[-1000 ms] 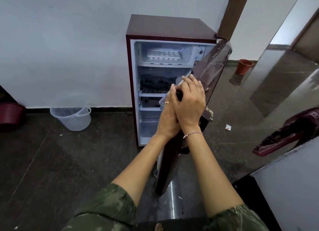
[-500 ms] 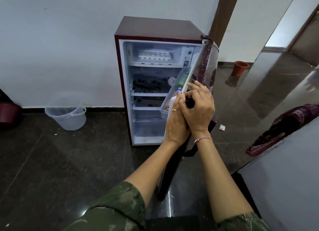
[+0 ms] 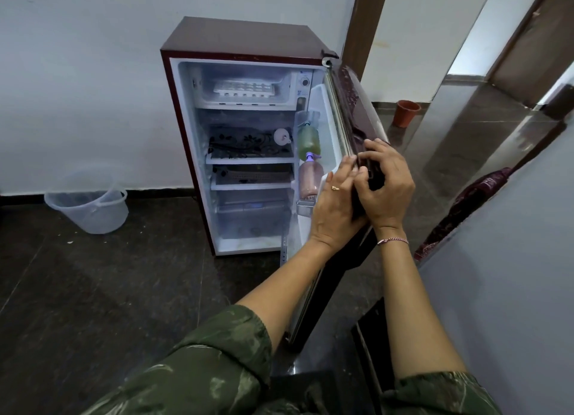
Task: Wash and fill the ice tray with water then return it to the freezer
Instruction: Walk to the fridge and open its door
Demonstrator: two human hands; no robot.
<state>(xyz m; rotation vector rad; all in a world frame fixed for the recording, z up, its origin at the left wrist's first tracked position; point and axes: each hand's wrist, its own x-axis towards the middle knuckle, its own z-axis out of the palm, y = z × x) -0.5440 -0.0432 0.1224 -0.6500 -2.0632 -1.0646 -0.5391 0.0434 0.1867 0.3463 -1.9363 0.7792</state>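
Observation:
A small maroon fridge (image 3: 242, 39) stands open against the white wall. In its top freezer compartment lies a white ice tray (image 3: 243, 88), flat and untouched. The fridge door (image 3: 354, 104) swings out to the right. My left hand (image 3: 334, 209) presses on the door's inner edge, and my right hand (image 3: 385, 185) curls around the dark handle on its outer edge. Both hands are well below and to the right of the tray.
Two bottles (image 3: 309, 141) stand in the door racks. A clear plastic bucket (image 3: 90, 203) sits on the dark floor at left. A terracotta pot (image 3: 407, 112) stands at the back right. A dark red cloth (image 3: 466, 209) hangs beside a grey surface (image 3: 512, 275) at right.
The door has swung further open to the right with both hands on it, uncovering the door racks and bottles. The view has shifted, so the fridge sits more to the left.

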